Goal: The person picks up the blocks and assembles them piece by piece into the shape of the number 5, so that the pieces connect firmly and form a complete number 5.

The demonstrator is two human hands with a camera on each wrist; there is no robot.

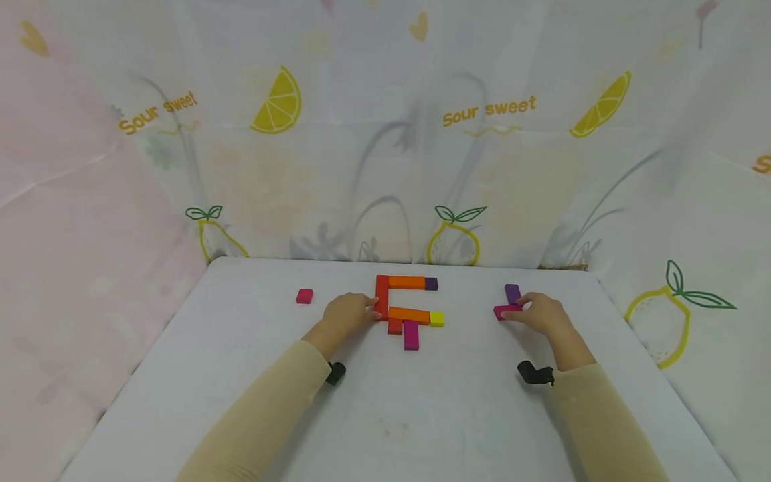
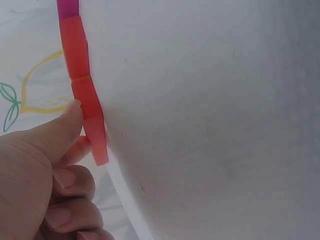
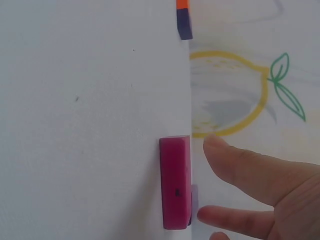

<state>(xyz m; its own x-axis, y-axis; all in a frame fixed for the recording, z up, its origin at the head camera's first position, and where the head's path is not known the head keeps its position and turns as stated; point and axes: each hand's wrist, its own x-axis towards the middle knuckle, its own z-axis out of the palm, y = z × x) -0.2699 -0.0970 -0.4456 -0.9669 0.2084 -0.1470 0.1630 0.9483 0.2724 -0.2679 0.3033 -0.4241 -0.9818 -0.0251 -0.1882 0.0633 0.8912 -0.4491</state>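
Note:
In the head view a long red block (image 1: 382, 288) forms the left side of a flat block arrangement. My left hand (image 1: 346, 314) touches its left side with thumb and index fingertip; the other fingers curl in, as the left wrist view shows at the red block (image 2: 90, 102). On the right, a magenta block (image 1: 501, 312) lies crosswise in front of a purple block (image 1: 512, 292). My right hand (image 1: 545, 316) is beside these two, thumb and index spread. The right wrist view shows the fingers close to the magenta block (image 3: 174, 185), not wrapped round it.
Orange blocks (image 1: 407, 282), a dark purple block (image 1: 431, 284), a yellow block (image 1: 436, 319), a small red block (image 1: 394, 327) and another magenta block (image 1: 411, 336) make up the arrangement. A pinkish-red block (image 1: 304, 296) lies apart to the left. A lemon-patterned cloth (image 1: 385, 167) hangs behind the white table (image 1: 421, 415).

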